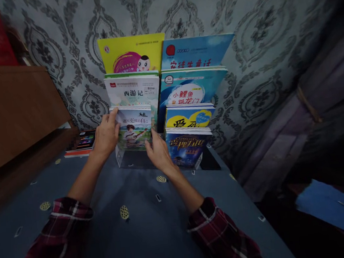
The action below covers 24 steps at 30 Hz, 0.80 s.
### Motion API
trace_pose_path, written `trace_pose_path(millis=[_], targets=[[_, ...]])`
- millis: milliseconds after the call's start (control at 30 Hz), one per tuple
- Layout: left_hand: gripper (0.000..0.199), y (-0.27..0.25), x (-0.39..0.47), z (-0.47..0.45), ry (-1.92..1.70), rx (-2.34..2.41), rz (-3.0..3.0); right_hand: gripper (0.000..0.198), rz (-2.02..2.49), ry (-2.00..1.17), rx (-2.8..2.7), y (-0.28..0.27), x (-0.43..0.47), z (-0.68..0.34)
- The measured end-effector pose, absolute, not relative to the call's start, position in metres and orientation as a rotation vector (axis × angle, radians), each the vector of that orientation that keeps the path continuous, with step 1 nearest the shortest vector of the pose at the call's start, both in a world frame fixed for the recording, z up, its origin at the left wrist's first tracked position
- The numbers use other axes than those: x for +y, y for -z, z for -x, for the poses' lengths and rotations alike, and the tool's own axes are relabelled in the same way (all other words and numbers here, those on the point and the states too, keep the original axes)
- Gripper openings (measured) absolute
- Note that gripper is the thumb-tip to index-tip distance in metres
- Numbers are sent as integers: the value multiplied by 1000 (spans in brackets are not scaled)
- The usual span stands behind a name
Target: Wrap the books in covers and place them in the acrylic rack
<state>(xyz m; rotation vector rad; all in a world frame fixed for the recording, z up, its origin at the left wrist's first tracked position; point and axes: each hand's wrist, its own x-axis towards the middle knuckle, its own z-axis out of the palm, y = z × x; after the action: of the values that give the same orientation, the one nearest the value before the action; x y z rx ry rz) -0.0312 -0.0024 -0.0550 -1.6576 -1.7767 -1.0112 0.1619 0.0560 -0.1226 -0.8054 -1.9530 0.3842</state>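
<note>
Between my two hands stands a small book with a guitar player on its cover, at the front of the left stack in a book stand. My left hand grips its left edge, fingertips at the top corner. At its lower right edge, my right hand has thumb and fingers around the side. Behind it rise a taller pale book and a yellow book. The right stack holds a dark blue book in front, then a yellow-and-blue book, a teal book and a blue book.
A dark blue cloth with pineapple prints covers the table. Several flat books lie at the left beside a wooden cabinet. Patterned wallpaper is close behind. A curtain hangs at the right, above a blue sheet.
</note>
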Motion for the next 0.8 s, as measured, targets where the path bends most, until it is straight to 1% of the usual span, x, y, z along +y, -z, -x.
trace_pose_path(millis=[300,367,433,467,500,600,633,800], targets=[[48,57,2,34,1146,-1734,1676,63,814,-367,-1918,133,59,-159],[54,65,4,33,1250,-1736,1641,62,814,-356,-1924,133,59,-160],[65,73,7,32,1380,-1779,1562,61,812,-364,-1939,133,59,-161],[67,77,7,32,1426,-1807,1527,61,815,-374,-1942,132,59,-161],[65,79,8,31,1448,-1834,1505,61,819,-387,-1939,132,59,-161],[46,83,9,30,1428,-1859,1516,63,823,-428,-1903,133,61,-160],[43,83,9,30,1424,-1855,1524,63,819,-441,-1890,133,62,-158],[42,82,9,28,1493,-1859,1527,64,797,-489,-1837,134,67,-151]])
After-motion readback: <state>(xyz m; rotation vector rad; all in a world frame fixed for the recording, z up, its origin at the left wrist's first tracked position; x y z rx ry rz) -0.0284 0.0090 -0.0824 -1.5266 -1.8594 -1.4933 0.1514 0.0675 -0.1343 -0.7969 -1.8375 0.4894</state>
